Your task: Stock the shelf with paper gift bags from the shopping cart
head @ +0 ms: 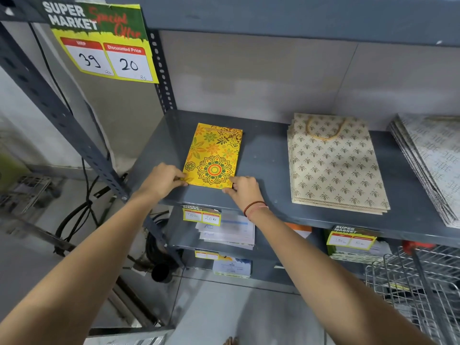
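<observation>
A yellow gift bag [214, 155] with a floral mandala print lies flat on the grey metal shelf [266, 170], near its left end. My left hand [163, 179] pinches the bag's near left corner. My right hand [242, 189] grips its near right corner, a red thread band on the wrist. A stack of cream patterned gift bags [336, 165] lies flat to the right, apart from the yellow bag. The wire shopping cart [418, 282] stands at the lower right; what it holds cannot be made out.
A stack of white-patterned bags [433, 165] lies at the shelf's far right edge. A price sign [104, 43] hangs on the upright at top left. Lower shelves hold paper goods [227, 230]. Black cables [82, 210] run down the floor on the left.
</observation>
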